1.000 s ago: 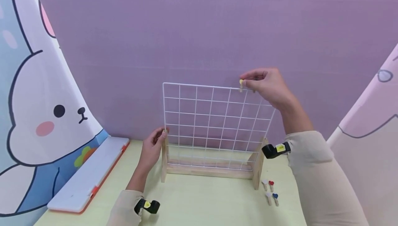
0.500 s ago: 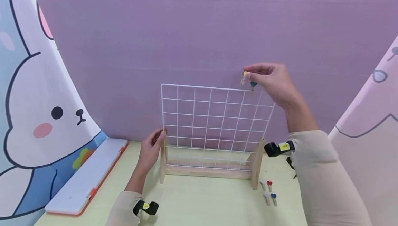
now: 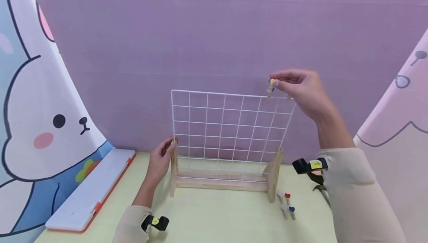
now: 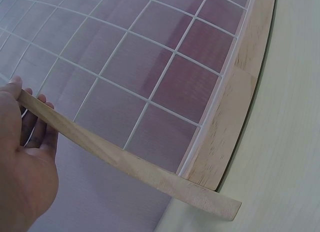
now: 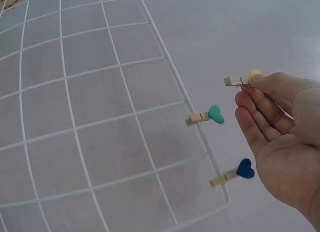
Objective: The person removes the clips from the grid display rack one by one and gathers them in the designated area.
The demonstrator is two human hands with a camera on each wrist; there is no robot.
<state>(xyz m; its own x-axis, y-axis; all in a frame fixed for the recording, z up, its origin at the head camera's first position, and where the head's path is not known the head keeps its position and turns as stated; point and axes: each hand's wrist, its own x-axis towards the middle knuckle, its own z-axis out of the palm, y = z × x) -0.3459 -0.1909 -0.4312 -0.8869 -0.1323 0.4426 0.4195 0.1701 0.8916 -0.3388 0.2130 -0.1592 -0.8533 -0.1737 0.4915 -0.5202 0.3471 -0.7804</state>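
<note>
My right hand (image 3: 305,90) pinches a small wooden clothespin with a yellow heart (image 5: 253,78) between thumb and fingers, just off the top wire of a white wire grid (image 3: 207,93). In the right wrist view, a teal-heart clothespin (image 5: 216,114) and a dark blue-heart clothespin (image 5: 245,168) are clipped on that wire. From the head, my right hand hides most of them. The grid stands upright in a wooden stand (image 3: 220,184). My left hand (image 3: 159,161) grips the top of its left post (image 4: 120,160) between thumb and fingers.
Several heart clothespins lie by the stand's right foot, among them a red one (image 3: 288,196) and a blue one (image 3: 292,209). A flat white case (image 3: 90,194) with orange edging lies left. A dark metal claw (image 3: 321,188) shows beside the right sleeve.
My right hand has lifted the yellow-heart clothespin up from the top wire and shifted right with it. The left hand keeps its grip on the post.
</note>
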